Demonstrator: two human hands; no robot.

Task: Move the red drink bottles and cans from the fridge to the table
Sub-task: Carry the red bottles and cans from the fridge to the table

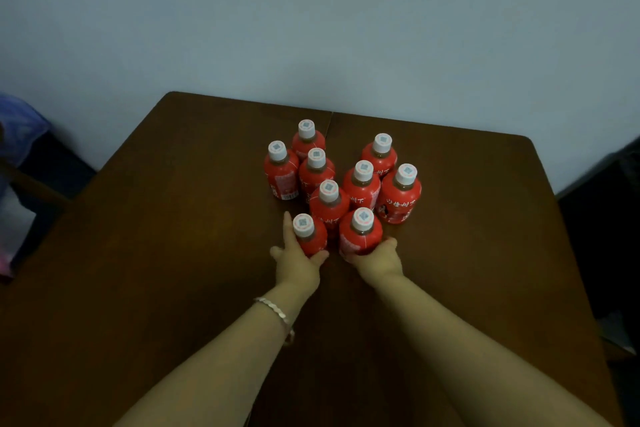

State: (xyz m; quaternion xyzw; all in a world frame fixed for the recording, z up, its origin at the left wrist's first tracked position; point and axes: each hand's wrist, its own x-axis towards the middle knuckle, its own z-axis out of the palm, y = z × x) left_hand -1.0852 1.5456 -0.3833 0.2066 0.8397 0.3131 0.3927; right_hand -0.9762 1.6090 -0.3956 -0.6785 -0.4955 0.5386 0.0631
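While both arms are stretched over the brown table (156,253), two bottles at the near side of a cluster are held upright. The left bottle (313,241) is cupped low by the left hand (298,263), one finger laid straight up its side and the thumb curled round its base. The right bottle (360,237) is gripped low by the right hand (379,262), whose wrapped fingers are mostly hidden. Beyond them, seven more red bottles (398,198) are stood close together, toward the table's far edge. A bracelet (275,310) is worn on the left wrist.
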